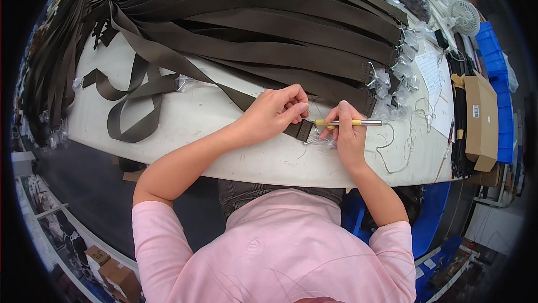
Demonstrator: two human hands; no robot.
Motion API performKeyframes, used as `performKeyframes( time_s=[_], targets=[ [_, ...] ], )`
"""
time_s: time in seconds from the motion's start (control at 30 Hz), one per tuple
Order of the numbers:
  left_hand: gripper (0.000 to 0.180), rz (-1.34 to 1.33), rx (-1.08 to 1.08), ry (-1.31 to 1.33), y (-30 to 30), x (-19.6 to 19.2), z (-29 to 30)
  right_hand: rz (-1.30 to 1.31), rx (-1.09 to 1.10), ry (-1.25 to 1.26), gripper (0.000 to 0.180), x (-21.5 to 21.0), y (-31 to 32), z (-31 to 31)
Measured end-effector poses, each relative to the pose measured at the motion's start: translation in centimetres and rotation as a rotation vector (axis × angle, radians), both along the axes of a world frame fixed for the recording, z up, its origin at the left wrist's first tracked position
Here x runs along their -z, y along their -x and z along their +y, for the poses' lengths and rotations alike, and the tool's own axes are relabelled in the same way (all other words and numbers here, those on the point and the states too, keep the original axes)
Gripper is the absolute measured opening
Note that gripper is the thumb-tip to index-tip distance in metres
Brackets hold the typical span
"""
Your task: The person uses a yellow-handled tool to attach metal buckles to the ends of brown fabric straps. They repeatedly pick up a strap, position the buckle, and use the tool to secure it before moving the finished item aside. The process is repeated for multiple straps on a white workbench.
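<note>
My right hand [348,137] grips a slim pen-shaped tool [370,122], yellow at one end and silver at the other, lying nearly level across the fingers. Its yellow end points left toward my left hand [278,110]. The fingers of that hand are pinched together; whatever they hold is too small to make out. Just below them lies the stitched end of a dark brown webbing strap [297,130], which runs up left to the bundle. Metal hardware and clear plastic wrap [324,142] sit at this strap end, between the hands.
A large bundle of dark straps [252,22] covers the table's far side, with plastic-wrapped ends at right. One loose strap [147,129] curls at left. Loose thread [400,165], papers [431,73], a small fan [464,17], a cardboard box [482,118] and blue bins [504,95] are right.
</note>
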State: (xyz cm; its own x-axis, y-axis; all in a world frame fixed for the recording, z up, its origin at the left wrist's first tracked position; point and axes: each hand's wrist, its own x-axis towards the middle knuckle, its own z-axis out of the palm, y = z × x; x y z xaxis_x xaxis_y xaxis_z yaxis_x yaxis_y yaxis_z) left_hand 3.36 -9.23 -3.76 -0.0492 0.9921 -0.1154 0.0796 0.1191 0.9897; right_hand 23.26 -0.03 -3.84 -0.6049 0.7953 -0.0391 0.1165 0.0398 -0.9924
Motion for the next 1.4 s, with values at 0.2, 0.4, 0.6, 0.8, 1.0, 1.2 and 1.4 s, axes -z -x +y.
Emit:
performKeyframes(
  time_s=[0.2, 0.4, 0.6, 0.8, 1.0, 1.2, 1.4],
  targets=[
    [0.018, -0.008, 0.007, -0.003, 0.0, 0.0, 0.0, -0.012, 0.003, 0.009, 0.049, -0.1, 0.0, 0.0],
    [0.014, -0.056, -0.042, -0.027, 0.1, 0.3, -0.2, 0.024, 0.017, 0.012, 0.049, -0.2, 0.0, -0.2],
    [0.034, 0.509, -0.038, -0.343, 0.1, -0.7, -1.5, 0.221, 0.058, -0.053, 0.05, 0.4, -0.9, -0.3],
    [0.05, 0.691, 0.105, -0.398, 0.3, -0.9, -2.5, 0.308, -0.062, -0.358, 0.027, -0.3, -2.4, 0.7],
    [0.057, 1.014, 0.217, -0.482, -0.1, -1.0, -3.2, 0.3, -0.265, -1.014, 0.018, -1.9, -1.7, 1.5],
    [0.062, 1.131, 0.167, -0.35, -1.0, -1.6, -2.8, 0.266, -0.319, -0.943, 0.026, -0.2, -1.7, 1.5],
    [0.062, 0.97, 0.18, -0.381, -0.9, -1.5, -2.6, 0.241, -0.22, -0.854, 0.014, -0.3, -1.9, 1.8]
  ],
)
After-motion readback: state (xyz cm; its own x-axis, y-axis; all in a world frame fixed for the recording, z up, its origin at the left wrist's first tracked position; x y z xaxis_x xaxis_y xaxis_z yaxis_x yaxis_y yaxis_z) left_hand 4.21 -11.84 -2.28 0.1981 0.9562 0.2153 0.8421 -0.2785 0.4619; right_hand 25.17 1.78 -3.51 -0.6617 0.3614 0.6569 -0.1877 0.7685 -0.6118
